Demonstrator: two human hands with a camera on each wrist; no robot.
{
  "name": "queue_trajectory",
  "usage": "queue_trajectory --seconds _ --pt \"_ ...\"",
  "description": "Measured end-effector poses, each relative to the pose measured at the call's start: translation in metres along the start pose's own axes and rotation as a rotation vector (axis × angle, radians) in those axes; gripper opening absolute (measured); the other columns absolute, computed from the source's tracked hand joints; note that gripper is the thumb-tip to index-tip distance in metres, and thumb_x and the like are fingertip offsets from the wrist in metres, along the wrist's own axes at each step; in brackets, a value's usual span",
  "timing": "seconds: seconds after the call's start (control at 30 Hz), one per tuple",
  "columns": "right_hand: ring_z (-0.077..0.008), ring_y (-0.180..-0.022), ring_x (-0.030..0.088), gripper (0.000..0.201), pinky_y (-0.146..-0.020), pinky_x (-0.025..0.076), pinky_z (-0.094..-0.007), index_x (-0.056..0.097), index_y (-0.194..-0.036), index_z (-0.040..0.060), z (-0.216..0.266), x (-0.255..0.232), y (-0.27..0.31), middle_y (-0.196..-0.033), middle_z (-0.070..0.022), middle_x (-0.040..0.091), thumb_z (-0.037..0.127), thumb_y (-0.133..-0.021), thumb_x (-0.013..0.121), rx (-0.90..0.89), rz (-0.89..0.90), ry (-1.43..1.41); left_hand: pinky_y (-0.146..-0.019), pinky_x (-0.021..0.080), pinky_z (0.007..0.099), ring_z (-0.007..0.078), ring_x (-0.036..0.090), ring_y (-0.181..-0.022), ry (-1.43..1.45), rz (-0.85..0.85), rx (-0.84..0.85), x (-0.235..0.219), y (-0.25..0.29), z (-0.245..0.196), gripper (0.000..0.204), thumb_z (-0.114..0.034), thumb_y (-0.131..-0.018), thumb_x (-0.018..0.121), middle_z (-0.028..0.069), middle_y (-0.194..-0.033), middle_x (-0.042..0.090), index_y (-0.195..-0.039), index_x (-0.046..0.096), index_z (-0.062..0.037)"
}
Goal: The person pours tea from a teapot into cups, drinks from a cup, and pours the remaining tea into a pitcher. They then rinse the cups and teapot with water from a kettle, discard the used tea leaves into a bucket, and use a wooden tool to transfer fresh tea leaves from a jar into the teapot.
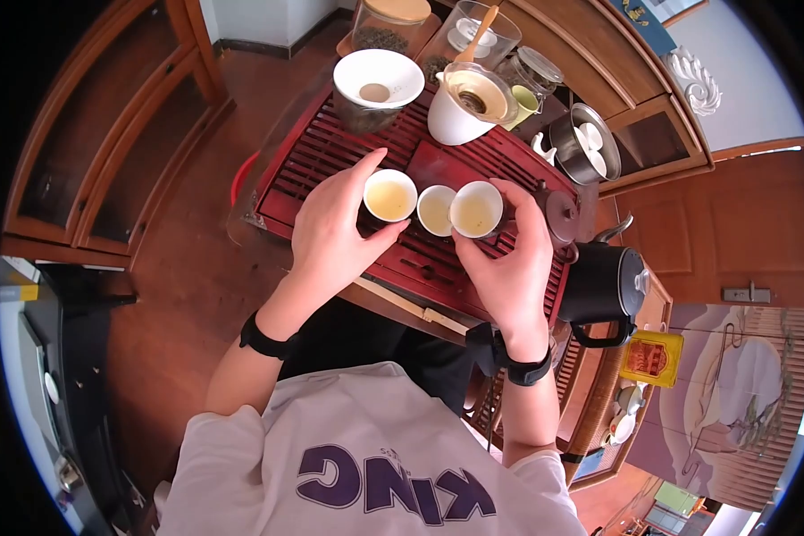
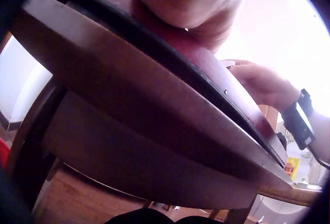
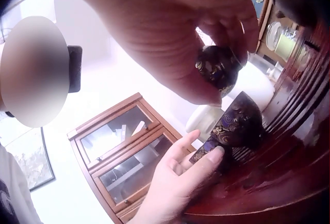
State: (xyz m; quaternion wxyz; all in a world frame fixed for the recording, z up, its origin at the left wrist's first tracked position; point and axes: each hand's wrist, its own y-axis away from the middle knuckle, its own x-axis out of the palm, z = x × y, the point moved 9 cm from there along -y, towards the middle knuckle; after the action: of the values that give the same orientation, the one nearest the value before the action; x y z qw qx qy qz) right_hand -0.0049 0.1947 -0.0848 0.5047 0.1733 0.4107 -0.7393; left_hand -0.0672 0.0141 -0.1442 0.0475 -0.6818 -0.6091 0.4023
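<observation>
Three small teacups, white inside with dark patterned outsides, hold pale yellow tea over a slatted red-brown tea tray (image 1: 330, 170). My left hand (image 1: 326, 237) grips the left teacup (image 1: 389, 196) between thumb and fingers, low at the tray. The middle teacup (image 1: 433, 213) stands on the tray, partly overlapped by the right one in the head view. My right hand (image 1: 514, 272) pinches the right teacup (image 1: 477, 210) by its sides; in the right wrist view this patterned teacup (image 3: 219, 69) hangs above the others. The left wrist view hides the left hand's fingertips behind the tray edge.
Behind the cups stand a white pitcher (image 1: 456, 123) with a strainer and a white funnel-shaped bowl (image 1: 375, 76). A clay teapot (image 1: 559, 214) and a black kettle (image 1: 603, 281) are at the right. Jars (image 1: 389, 27) and a metal pot (image 1: 585, 143) line the far side.
</observation>
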Motion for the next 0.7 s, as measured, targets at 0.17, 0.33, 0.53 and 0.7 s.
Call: queue_trajectory --seconds 0.17,0.33,0.53,0.7 --pt "-0.0292 -0.103 0.065 0.054 -0.090 0.052 -0.0367 0.063 -0.122 0.0031 0.012 -0.002 -0.004 -0.113 -0.0130 0.067 -0.001 -0.071 0.079 -0.100 0.002 0.161 -0.091 0.054 0.0388 0.0272 0.067 -0.108 -0.029 0.015 0.012 0.002 0.002 0.001 0.080 -0.014 -0.070 0.088 0.0093 -0.124 0.067 -0.142 0.052 -0.0106" --pt "-0.0328 -0.104 0.062 0.062 -0.087 0.054 -0.0416 0.065 -0.122 0.0089 0.020 -0.003 -0.007 -0.117 -0.0119 0.064 -0.005 -0.063 0.077 -0.160 0.013 0.180 -0.091 0.053 0.0391 0.0275 0.067 -0.108 -0.040 0.008 0.029 0.001 0.001 -0.001 0.080 -0.015 -0.069 0.088 0.0092 -0.123 0.067 -0.141 0.053 -0.0106" --pt "-0.0279 -0.105 0.062 0.056 -0.086 0.049 -0.0406 0.069 -0.118 0.0122 0.042 -0.005 -0.005 -0.117 -0.0083 0.064 -0.007 -0.065 0.070 -0.384 -0.044 0.357 -0.091 0.053 0.0393 0.0276 0.066 -0.107 -0.054 0.021 0.024 0.001 0.001 -0.001 0.080 -0.015 -0.069 0.089 0.0092 -0.122 0.068 -0.140 0.053 -0.0103" --pt "-0.0282 -0.110 0.062 0.054 -0.088 0.049 -0.0390 0.067 -0.118 0.0092 0.041 -0.010 0.004 -0.120 -0.0101 0.064 -0.005 -0.066 0.073 -0.477 -0.148 0.431 -0.091 0.053 0.0391 0.0281 0.066 -0.107 -0.054 0.016 0.038 0.000 0.000 -0.003 0.080 -0.014 -0.068 0.089 0.0102 -0.121 0.068 -0.140 0.053 -0.0100"
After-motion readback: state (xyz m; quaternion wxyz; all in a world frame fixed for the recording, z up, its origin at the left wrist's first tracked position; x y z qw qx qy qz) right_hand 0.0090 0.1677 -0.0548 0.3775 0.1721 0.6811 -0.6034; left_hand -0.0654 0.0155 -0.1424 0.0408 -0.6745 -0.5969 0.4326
